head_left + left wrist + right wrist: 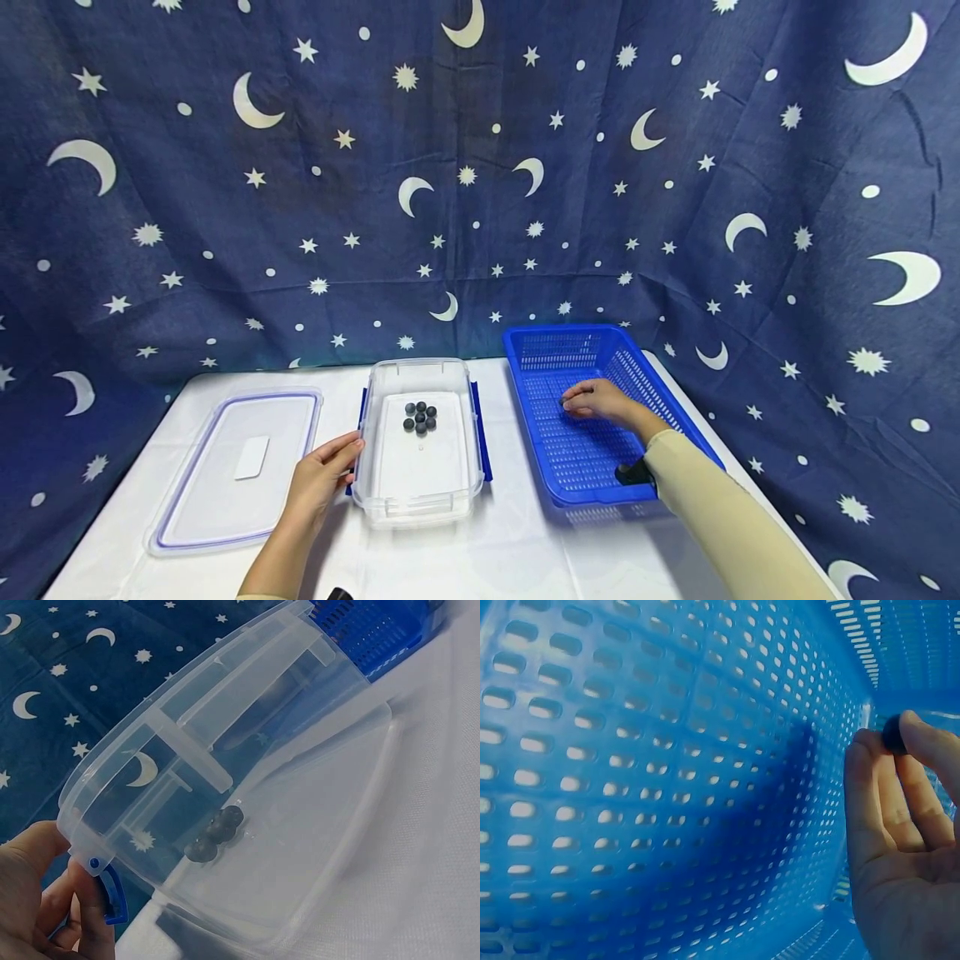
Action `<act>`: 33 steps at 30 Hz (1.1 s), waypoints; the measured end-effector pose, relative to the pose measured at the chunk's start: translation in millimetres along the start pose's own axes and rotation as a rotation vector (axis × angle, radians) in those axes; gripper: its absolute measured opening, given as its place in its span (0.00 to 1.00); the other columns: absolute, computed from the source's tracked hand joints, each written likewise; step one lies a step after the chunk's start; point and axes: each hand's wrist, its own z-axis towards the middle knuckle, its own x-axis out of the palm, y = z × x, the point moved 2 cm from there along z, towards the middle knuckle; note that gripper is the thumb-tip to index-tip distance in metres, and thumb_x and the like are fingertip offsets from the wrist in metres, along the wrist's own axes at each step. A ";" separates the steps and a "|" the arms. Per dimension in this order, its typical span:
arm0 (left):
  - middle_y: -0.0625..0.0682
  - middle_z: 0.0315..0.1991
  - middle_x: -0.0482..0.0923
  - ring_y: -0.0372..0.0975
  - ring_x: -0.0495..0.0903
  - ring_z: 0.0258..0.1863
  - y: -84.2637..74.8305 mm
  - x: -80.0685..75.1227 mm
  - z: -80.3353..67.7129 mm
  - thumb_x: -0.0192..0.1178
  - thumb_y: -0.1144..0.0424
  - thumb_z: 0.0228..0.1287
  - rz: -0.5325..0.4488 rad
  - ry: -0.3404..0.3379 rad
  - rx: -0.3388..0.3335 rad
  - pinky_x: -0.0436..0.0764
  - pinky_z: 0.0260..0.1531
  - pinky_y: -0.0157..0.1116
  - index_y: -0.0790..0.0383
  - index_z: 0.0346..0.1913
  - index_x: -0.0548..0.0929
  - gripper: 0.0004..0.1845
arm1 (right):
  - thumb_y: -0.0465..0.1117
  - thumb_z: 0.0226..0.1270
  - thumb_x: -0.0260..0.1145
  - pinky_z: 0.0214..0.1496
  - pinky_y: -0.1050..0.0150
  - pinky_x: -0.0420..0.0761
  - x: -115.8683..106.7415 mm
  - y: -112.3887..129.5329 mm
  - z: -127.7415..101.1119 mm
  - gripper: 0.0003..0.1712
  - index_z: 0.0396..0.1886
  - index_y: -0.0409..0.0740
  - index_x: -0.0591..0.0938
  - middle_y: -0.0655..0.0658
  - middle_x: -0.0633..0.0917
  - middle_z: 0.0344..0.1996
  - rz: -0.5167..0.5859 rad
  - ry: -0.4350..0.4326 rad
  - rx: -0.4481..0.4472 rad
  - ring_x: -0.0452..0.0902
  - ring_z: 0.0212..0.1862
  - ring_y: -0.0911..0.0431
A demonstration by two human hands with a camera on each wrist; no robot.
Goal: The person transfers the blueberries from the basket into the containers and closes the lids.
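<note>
Item one, nearest me: my left hand (pixel 321 477), its grip laid against the left side of the clear container (pixel 420 492), thumb at the rim and fingers curled by the blue latch (pixel 112 894); it steadies the box rather than lifts it, as far as I can judge.

Item two: the clear container itself, open, standing on the tabletop (pixel 510 550); seven dark balls (pixel 420 417) clustered together on its floor, toward the far end.

Item three, to its left: the clear lid (pixel 236 471), blue-edged, lying flat on the tabletop, apart from the box.

Item four, to the right: my right hand (pixel 596 400) inside the blue basket (pixel 675 408); its grip pinches one dark ball (pixel 892 735) between thumb and fingertips, low over the perforated floor.

Progress, my judgement only: seven balls lie in the container; one is in hand in the basket; I see no further balls loose on the basket floor, though my arm hides a part of it; the lid is off and not yet fitted.

Surface and room: a white cloth covers the tabletop; behind and around hangs a dark blue backdrop (pixel 225 208) printed with pale moons, stars and dots.
</note>
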 end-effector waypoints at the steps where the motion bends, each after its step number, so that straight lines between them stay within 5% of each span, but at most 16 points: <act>1: 0.36 0.30 0.80 0.28 0.75 0.31 -0.1 0.2 0.0 0.67 0.57 0.64 0.000 -0.001 0.002 0.78 0.27 0.22 0.69 0.64 0.76 0.29 | 0.33 0.65 0.67 0.50 0.59 0.85 0.7 1.5 1.0 0.18 0.50 0.24 0.80 0.41 0.86 0.40 0.010 -0.001 -0.010 0.85 0.42 0.55; 7: 0.36 0.30 0.79 0.27 0.75 0.31 0.1 0.1 0.9 0.66 0.56 0.65 0.018 0.005 -0.006 0.79 0.27 0.21 0.68 0.65 0.75 0.30 | 0.30 0.69 0.63 0.49 0.59 0.86 5.7 13.0 4.5 0.22 0.58 0.20 0.74 0.43 0.85 0.38 0.127 -0.013 -0.036 0.85 0.39 0.56; 14: 0.36 0.31 0.79 0.28 0.75 0.32 -0.8 0.8 -0.4 0.66 0.56 0.65 0.023 0.001 0.005 0.79 0.28 0.21 0.69 0.64 0.75 0.30 | 0.32 0.68 0.64 0.53 0.51 0.84 10.2 29.7 9.1 0.17 0.53 0.24 0.78 0.44 0.86 0.35 0.238 -0.024 -0.067 0.85 0.38 0.55; 25: 0.36 0.30 0.79 0.27 0.75 0.31 -1.3 2.6 -0.8 0.66 0.59 0.65 0.011 0.001 0.017 0.78 0.27 0.21 0.71 0.64 0.75 0.29 | 0.35 0.68 0.66 0.56 0.53 0.83 20.7 69.7 11.0 0.21 0.54 0.24 0.77 0.41 0.86 0.41 0.210 -0.048 -0.165 0.85 0.44 0.53; 33: 0.36 0.29 0.79 0.27 0.75 0.31 -0.3 2.4 -0.3 0.66 0.59 0.65 0.016 -0.004 0.016 0.78 0.27 0.21 0.71 0.63 0.76 0.28 | 0.33 0.68 0.65 0.59 0.52 0.80 33.5 96.3 15.7 0.18 0.54 0.26 0.78 0.35 0.83 0.47 0.214 -0.034 -0.177 0.80 0.54 0.41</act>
